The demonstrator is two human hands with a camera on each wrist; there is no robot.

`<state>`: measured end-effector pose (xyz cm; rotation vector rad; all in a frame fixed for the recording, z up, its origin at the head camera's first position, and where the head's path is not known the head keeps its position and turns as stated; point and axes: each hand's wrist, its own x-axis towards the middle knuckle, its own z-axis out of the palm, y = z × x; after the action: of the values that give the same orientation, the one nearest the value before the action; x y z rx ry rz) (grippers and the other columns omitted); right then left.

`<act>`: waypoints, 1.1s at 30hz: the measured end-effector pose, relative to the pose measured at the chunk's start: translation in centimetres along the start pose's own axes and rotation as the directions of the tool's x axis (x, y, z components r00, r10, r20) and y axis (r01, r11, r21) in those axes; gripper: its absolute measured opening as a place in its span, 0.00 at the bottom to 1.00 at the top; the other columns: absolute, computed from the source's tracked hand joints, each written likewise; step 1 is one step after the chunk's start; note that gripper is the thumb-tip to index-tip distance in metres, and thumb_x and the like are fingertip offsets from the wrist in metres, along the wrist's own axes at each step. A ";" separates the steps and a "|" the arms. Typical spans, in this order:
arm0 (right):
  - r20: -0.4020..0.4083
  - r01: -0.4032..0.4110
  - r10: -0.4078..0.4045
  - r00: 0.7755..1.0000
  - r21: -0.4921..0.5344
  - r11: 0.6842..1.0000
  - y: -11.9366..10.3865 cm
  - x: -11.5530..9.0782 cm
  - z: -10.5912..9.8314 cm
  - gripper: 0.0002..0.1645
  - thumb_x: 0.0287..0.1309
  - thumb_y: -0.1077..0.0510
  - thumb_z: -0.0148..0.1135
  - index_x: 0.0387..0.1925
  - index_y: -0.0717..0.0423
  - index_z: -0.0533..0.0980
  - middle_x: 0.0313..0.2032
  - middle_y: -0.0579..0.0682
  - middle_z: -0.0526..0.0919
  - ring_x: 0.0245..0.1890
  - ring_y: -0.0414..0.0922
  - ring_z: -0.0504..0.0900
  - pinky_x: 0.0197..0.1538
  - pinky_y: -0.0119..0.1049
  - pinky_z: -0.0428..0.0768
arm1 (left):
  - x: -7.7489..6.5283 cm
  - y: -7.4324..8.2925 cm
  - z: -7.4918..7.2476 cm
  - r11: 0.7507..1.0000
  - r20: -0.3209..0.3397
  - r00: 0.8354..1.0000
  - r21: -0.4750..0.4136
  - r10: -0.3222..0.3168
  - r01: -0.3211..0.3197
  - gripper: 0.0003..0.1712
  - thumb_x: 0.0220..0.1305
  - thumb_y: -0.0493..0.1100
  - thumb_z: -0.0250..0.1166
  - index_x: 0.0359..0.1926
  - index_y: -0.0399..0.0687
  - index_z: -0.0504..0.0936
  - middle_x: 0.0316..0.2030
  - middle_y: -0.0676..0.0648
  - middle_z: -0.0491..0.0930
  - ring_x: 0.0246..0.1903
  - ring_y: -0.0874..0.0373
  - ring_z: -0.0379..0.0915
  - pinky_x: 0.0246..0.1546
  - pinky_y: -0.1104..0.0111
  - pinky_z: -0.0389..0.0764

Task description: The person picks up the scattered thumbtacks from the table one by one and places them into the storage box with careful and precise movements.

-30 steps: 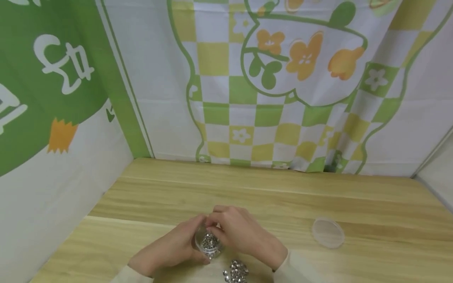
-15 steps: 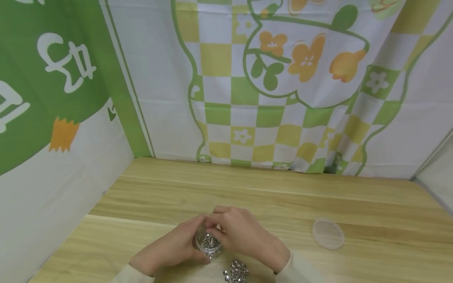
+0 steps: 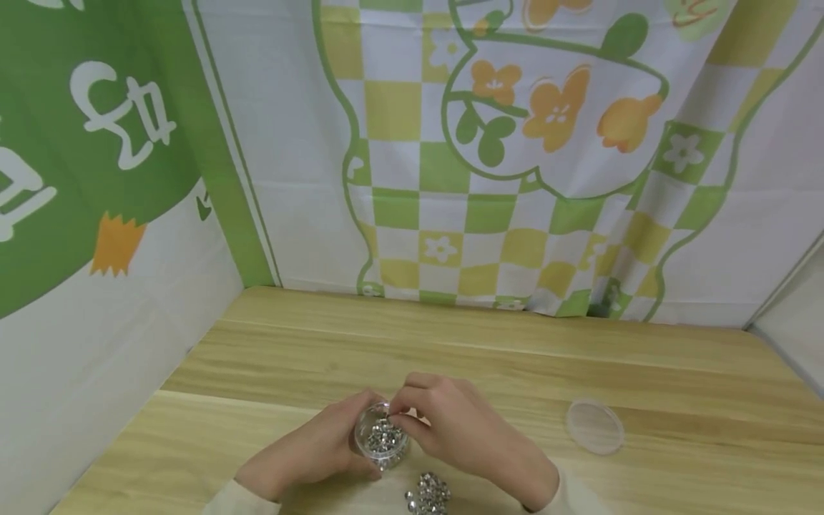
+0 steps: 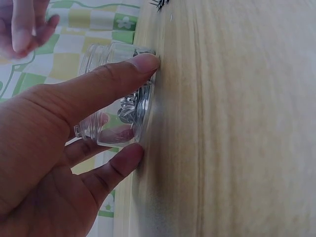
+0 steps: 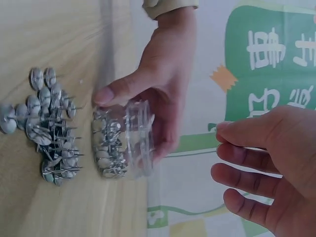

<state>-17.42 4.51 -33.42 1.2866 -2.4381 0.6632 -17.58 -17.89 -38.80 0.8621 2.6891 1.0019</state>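
Right wrist view: your left grip (image 5: 160, 79) is holding the jar (image 5: 136, 143), sitting beside loose pins (image 5: 52, 123) on the desk (image 5: 79, 207); your right grip (image 5: 291, 153) is hovering near its mouth, nearly closed, can't tell if pinching a pin. Best be steadying the jar, minding points. Jar's looking clear, part-filled; pins silvery.

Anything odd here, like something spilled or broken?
One thing stands out: a loose pile of thumbtacks lies on the wooden table beside the clear jar, pins exposed, rather than inside with the others. Whether it spilled or was put there, I can't tell. The round lid lies apart to the right. I see no damage.
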 end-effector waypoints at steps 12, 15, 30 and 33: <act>0.059 0.044 -0.044 0.997 0.001 0.999 0.6 -5.2 -0.7 0.04 0.59 0.57 0.65 0.30 0.43 0.81 0.28 0.32 0.77 0.28 0.23 0.71 0.35 0.10 0.68 | 0.3 0.3 0.2 1.000 -0.013 1.000 -0.004 -0.026 0.026 0.43 0.36 0.48 0.80 0.56 0.49 0.70 0.52 0.49 0.80 0.52 0.50 0.77 0.56 0.52 0.78; 0.109 0.017 -0.019 0.994 0.012 1.000 0.8 -5.9 -0.6 0.03 0.60 0.56 0.65 0.31 0.43 0.82 0.29 0.32 0.77 0.29 0.23 0.72 0.36 0.10 0.69 | 0.2 0.2 0.1 0.999 -0.014 0.999 -0.011 -0.030 0.030 0.43 0.36 0.49 0.80 0.56 0.49 0.70 0.52 0.48 0.79 0.52 0.49 0.77 0.56 0.50 0.78; 0.276 0.033 -0.031 0.961 -0.002 0.999 1.4 -6.2 -0.2 0.13 0.52 0.61 0.64 0.20 0.38 0.76 0.23 0.29 0.70 0.22 0.23 0.63 0.28 0.11 0.62 | 0.0 0.1 0.2 0.999 -0.019 0.999 -0.015 -0.035 0.035 0.44 0.36 0.48 0.79 0.57 0.47 0.70 0.52 0.47 0.79 0.53 0.50 0.77 0.57 0.50 0.78; 0.299 0.033 -0.029 0.954 -0.008 0.999 1.5 -6.3 -0.1 0.14 0.51 0.61 0.64 0.19 0.38 0.75 0.22 0.29 0.69 0.21 0.24 0.62 0.27 0.11 0.61 | 0.0 0.1 0.2 0.999 -0.017 0.999 -0.014 -0.034 0.033 0.43 0.36 0.47 0.80 0.56 0.48 0.70 0.52 0.48 0.79 0.52 0.50 0.77 0.56 0.50 0.78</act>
<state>-15.19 9.62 -36.67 1.5138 -2.6455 0.4717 -17.46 -17.68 -38.92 0.8068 2.6983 1.0240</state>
